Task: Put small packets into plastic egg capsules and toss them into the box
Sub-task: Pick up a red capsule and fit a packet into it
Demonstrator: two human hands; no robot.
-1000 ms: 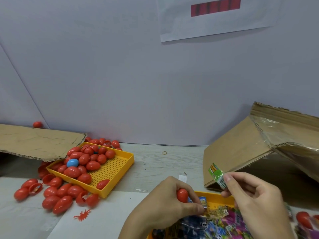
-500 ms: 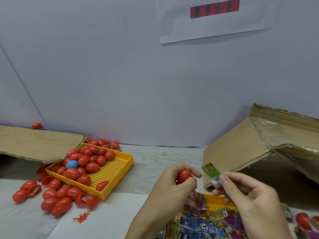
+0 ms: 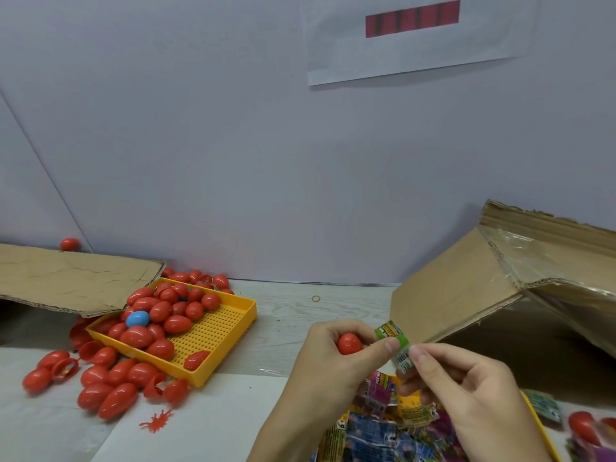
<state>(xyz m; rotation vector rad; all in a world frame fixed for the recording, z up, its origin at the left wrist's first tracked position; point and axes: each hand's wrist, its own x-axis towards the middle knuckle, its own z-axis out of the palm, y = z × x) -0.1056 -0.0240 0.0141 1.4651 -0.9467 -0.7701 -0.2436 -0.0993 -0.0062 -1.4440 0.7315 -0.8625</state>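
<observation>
My left hand [image 3: 328, 361] grips a red egg capsule [image 3: 349, 343] in its curled fingers, and its thumb also touches a small green packet [image 3: 393, 338]. My right hand [image 3: 466, 395] pinches the lower end of that packet between thumb and forefinger, right beside the capsule. Below both hands a yellow tray [image 3: 536, 415] holds several colourful packets [image 3: 380, 428]. The open cardboard box [image 3: 473, 295] lies on its side at the right.
A second yellow tray [image 3: 216, 331] at the left holds several red capsules and one blue one [image 3: 137, 318]. More red capsules [image 3: 106, 385] lie loose around it. A cardboard flap [image 3: 66, 278] sits at the far left, a red splat toy [image 3: 156, 421] in front.
My left hand lifted the red capsule off the packet tray and up toward the right hand. The green packet now meets the capsule, touched by both hands.
</observation>
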